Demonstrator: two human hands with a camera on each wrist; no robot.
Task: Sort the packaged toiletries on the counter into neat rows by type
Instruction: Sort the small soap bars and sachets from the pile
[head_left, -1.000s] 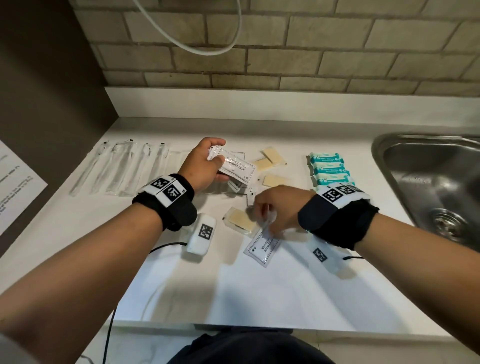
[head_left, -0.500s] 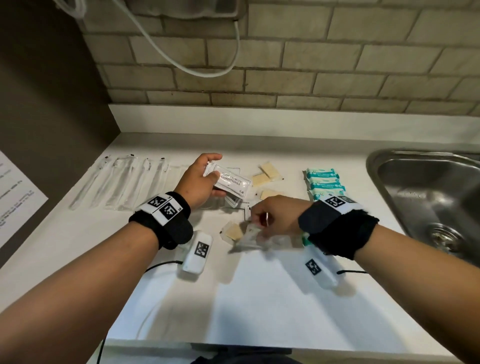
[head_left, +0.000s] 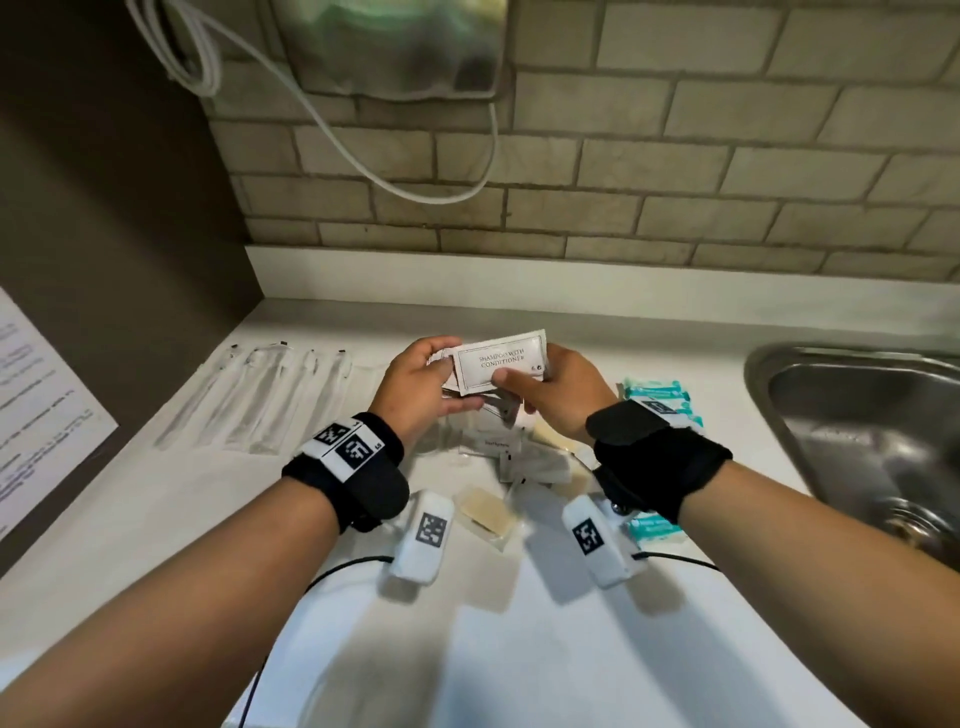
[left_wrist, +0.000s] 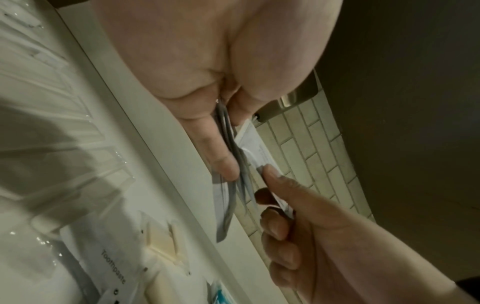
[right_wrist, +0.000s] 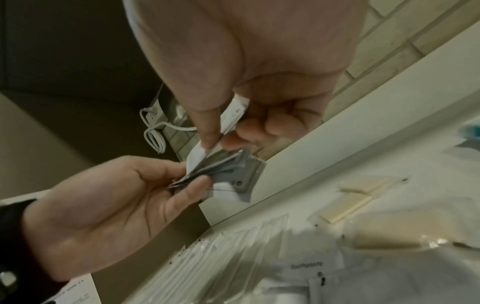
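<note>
Both hands are raised above the white counter (head_left: 519, 649). My left hand (head_left: 441, 376) grips a small stack of white sachets (right_wrist: 215, 170) between thumb and fingers. The top one, a shampoo-with-conditioner sachet (head_left: 498, 361), is pinched at its right end by my right hand (head_left: 524, 376) and lies against the stack. In the left wrist view the stack (left_wrist: 228, 164) shows edge-on, with the right hand (left_wrist: 285, 216) meeting it. Below the hands lie a toothpaste packet (head_left: 493, 444) and wrapped soap bars (head_left: 485, 512).
A row of toothbrushes in clear wrappers (head_left: 270, 400) lies at the left. Teal packets (head_left: 660, 395) are lined up at the right, partly hidden by my right wrist. A steel sink (head_left: 857, 441) is at the far right. A printed sheet (head_left: 41, 415) hangs on the left wall.
My right hand lifted a sachet from the front of the counter and brought it up onto the stack in my left hand. Both hands rose.
</note>
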